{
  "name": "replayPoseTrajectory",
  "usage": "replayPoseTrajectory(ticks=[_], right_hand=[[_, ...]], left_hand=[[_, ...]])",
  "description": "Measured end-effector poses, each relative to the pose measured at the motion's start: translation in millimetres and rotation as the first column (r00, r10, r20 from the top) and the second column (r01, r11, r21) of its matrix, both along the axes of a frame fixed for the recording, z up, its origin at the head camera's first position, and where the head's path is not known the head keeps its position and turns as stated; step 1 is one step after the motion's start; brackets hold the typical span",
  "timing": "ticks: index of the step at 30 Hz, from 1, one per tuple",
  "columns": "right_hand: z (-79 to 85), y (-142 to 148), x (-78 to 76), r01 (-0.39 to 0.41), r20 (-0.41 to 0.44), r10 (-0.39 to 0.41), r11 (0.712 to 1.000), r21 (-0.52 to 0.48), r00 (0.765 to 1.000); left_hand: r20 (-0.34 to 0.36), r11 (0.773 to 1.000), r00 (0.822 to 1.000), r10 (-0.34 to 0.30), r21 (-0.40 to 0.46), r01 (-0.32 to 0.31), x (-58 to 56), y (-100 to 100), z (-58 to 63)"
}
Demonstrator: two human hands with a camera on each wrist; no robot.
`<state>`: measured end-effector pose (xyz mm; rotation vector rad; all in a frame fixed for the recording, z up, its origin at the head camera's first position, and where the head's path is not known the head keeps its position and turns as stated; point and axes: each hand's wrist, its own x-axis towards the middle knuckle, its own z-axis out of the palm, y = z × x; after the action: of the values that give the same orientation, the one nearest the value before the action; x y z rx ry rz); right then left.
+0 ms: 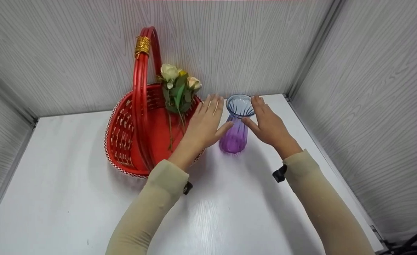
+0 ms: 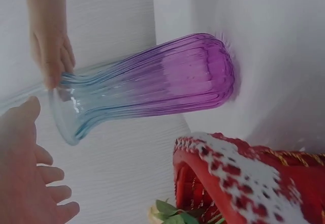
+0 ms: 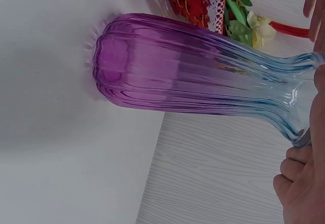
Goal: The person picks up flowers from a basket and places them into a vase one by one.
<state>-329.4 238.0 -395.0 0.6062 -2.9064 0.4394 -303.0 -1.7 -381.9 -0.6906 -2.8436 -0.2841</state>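
- Vase (image 1: 234,138): stands upright on the white table (image 1: 63,159), near its far edge; fades from bluish at the flared rim to purple at the base.
- Left hand (image 1: 205,122): hovers at nine o'clock of the vase, with fingers straight and only slightly parted, thumb spread wide toward the vase; shows a gap from the rim in the left wrist view.
- Right hand (image 1: 269,124): hovers at three o'clock of the vase, with fingers straight and close together, thumb spread wide toward the left hand; overlaps the rim in both wrist views; cannot tell whether touching.
- Basket (image 1: 121,141): sits at nine o'clock of the vase, red and woven, with a tall handle (image 1: 139,81) bound in gold wrap (image 1: 143,45).
- Flowers (image 1: 180,92): lie in the basket, with pale blooms toward one o'clock and stems toward six.
- Wall (image 1: 222,42): rises at twelve o'clock, pale and wood-grained.
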Motion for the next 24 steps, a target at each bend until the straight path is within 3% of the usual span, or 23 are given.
replayPoseTrajectory(ticks=[6,10,16,24], right_hand=[[-1.5,0,-1.0,0.004,-0.004,-0.004,1.0,0.004,1.0],[-2.6,0,-1.0,0.017,-0.002,-0.017,1.0,0.016,1.0],[-2.4,0,-2.3,0.017,0.006,-0.017,1.0,0.021,1.0],[-3.3,1,-2.5,0.001,0.008,-0.001,1.0,0.004,1.0]], left_hand=[[-0.082,0.999,0.996,-0.037,0.017,0.039,39.0,-19,-1.6],[-0.178,0.995,0.98,-0.084,0.046,0.094,66.1,-28,-3.0],[-0.335,0.982,0.935,-0.119,0.1,0.161,99.1,-43,0.6],[-0.487,0.959,0.865,-0.117,0.172,0.227,136.4,-76,6.7]])
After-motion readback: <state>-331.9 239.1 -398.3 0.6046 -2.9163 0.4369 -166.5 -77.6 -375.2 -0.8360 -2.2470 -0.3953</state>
